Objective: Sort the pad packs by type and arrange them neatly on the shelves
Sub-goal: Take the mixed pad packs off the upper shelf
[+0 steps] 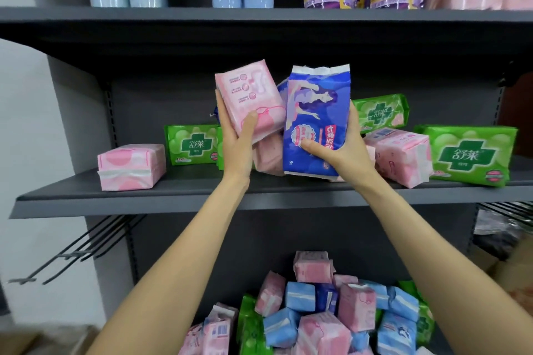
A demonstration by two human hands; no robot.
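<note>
Head view: left hand (237, 135) grips pink pack (249, 101), right hand (340, 147) grips blue pack (317, 121), both held above middle shelf (173, 196). Risk: glossy wrap slips from grip; setting down could knock leaning green pack (380, 112) or mix types.

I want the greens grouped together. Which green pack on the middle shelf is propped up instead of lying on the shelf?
The green pack just right of the right hand: it rests tilted on a pink pack, while the others sit on the shelf.

Packs (399, 153) lie on the middle shelf (173, 196), above a heap (331, 314).
</note>
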